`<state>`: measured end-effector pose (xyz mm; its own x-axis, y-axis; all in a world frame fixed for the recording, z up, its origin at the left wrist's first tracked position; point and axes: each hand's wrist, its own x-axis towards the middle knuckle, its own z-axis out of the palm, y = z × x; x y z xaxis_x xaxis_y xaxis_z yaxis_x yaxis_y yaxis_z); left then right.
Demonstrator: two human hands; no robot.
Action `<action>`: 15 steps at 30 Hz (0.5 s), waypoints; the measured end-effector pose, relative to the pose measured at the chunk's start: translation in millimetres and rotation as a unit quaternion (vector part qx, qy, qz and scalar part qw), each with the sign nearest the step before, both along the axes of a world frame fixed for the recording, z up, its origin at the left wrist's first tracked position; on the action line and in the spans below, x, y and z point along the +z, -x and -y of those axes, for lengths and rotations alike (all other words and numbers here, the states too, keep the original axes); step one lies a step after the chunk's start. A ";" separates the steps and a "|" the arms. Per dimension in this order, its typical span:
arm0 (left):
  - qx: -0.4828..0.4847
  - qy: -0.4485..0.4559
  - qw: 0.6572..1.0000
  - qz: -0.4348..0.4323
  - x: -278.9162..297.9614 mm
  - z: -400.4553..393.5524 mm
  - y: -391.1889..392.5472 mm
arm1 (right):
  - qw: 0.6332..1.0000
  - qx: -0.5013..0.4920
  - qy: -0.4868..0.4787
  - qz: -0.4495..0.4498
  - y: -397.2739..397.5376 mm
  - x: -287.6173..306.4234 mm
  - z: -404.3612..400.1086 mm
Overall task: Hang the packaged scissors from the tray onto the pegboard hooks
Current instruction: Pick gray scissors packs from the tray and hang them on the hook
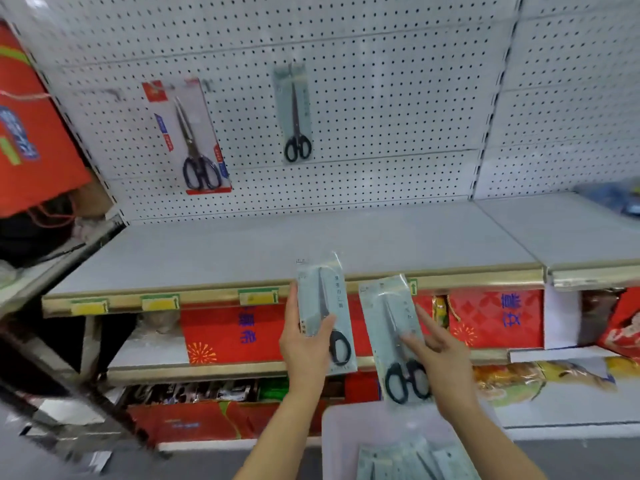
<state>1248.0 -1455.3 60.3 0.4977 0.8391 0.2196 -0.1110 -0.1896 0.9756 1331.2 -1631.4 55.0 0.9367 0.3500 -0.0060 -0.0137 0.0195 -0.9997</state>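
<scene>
We face a white pegboard (363, 98) above a bare grey shelf (277, 251) edged with yellow price tags; red gift boxes (235, 334) fill the shelf below. Two packs already hang: a red-carded scissors pack (188, 136) and a pale-blue scissors pack (294, 112), well apart. Our left hand (304, 344) grips one pale-blue pack (323, 306) of black-handled scissors; our right hand (440, 351) pinches another (391, 323), probably between thumb and fingers. Both packs are above the white tray (343, 441).
</scene>
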 end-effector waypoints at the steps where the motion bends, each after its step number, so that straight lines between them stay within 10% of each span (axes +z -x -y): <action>1: 0.004 -0.004 1.000 0.014 16.4 -6.8 -2.3 | 1.000 -0.001 -0.022 0.014 -2.8 18.2 -7.3; 15: -0.030 -0.079 0.983 0.162 174.8 -74.6 -66.1 | 0.973 -0.019 -0.193 0.128 -40.0 155.0 -91.0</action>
